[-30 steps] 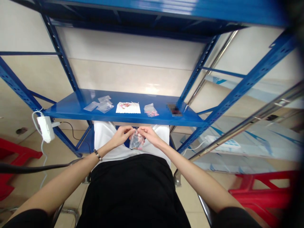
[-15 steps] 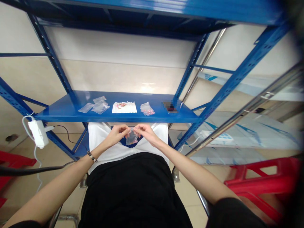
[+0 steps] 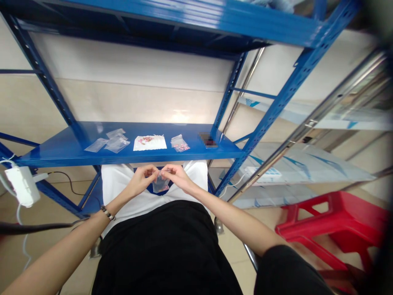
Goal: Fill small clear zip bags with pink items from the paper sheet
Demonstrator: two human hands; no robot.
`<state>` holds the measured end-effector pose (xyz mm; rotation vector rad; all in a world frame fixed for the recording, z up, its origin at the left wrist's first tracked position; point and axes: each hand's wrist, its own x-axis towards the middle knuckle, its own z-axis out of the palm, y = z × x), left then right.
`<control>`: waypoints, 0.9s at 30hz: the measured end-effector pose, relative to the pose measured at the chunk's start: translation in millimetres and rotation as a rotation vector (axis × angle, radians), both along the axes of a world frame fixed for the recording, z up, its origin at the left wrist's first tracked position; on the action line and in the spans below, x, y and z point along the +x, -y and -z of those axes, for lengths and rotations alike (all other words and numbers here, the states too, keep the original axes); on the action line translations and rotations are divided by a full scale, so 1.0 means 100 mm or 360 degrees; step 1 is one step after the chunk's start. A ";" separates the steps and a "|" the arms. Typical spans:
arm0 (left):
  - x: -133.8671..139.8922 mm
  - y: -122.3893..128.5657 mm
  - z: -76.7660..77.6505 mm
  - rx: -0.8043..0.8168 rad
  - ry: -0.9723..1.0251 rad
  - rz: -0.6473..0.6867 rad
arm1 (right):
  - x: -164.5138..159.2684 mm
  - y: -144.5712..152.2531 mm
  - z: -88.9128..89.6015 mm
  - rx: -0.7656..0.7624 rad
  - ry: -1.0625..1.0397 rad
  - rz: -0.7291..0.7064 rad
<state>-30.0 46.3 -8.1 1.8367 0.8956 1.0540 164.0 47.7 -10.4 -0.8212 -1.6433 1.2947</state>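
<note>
Over my lap, just below the front edge of the blue shelf, I hold a small clear zip bag by its top edge. My left hand pinches the left end of that edge, and my right hand pinches the right end. The bag hangs down with a little pinkish content near its bottom. On the shelf lies a white paper with small pink and red pieces on it. Right of the paper is another clear bag holding pink pieces. Several clear bags lie to the left.
A pixelated dark object lies at the shelf's right. A white power strip with cables hangs by the left post. Blue posts and an upper shelf frame the space. A red plastic stool stands at right, beside film-covered shelving.
The camera view has turned slightly right, so the scene sits further left. Both hands still pinch the bag's top edge, close together.
</note>
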 end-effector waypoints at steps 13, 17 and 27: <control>0.02 -0.02 0.05 -0.0125 0.0179 -0.0062 | -0.01 0.01 0.03 -0.0150 -0.0057 0.0149; -0.01 -0.06 0.04 -0.0089 0.0249 -0.0033 | 0.05 -0.01 -0.06 -0.0106 0.0003 0.0100; -0.08 -0.10 0.00 -0.0158 0.0168 -0.0129 | 0.16 -0.14 -0.17 0.0023 0.0167 0.0042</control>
